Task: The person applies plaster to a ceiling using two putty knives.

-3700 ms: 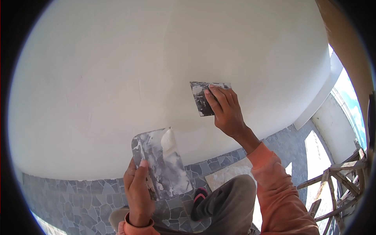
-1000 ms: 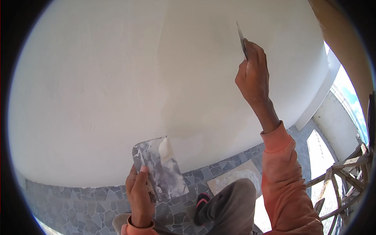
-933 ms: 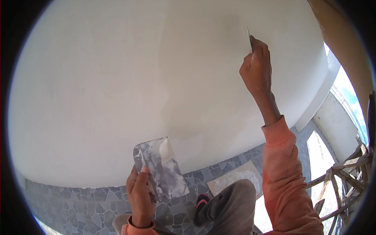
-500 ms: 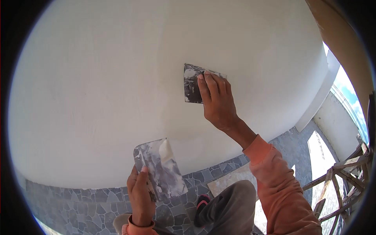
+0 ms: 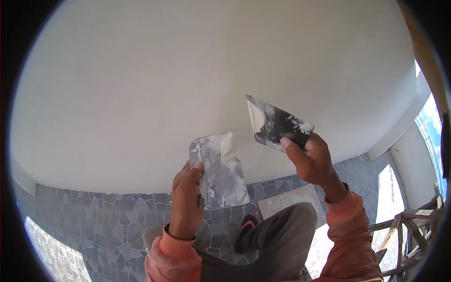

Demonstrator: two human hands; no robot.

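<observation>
My left hand [image 5: 187,197] grips a flat metal putty plate [image 5: 221,181] by its left side, thumb on the face. The plate is smeared with white, and a lump of putty [image 5: 228,144] sits at its upper right corner. To the right, my right hand [image 5: 311,159] holds a dark putty knife [image 5: 282,123], its thumb on the near face and the other fingers mostly hidden behind. White putty [image 5: 256,117] lies along the knife's left edge. Both tools are in front of the pale wall [image 5: 127,103], and a gap separates them.
Grey stone-patterned paving [image 5: 117,221] runs along the wall's foot. A pale slab [image 5: 286,202] lies beside my bent knee [image 5: 300,221]. At the lower right stands a wooden frame [image 5: 399,230]. A shoe [image 5: 246,230] shows below the plate.
My right hand has come off the wall, moved down and right, and turned the knife so its putty-loaded face shows. My left hand and plate have risen and shifted right; the view has tilted.
</observation>
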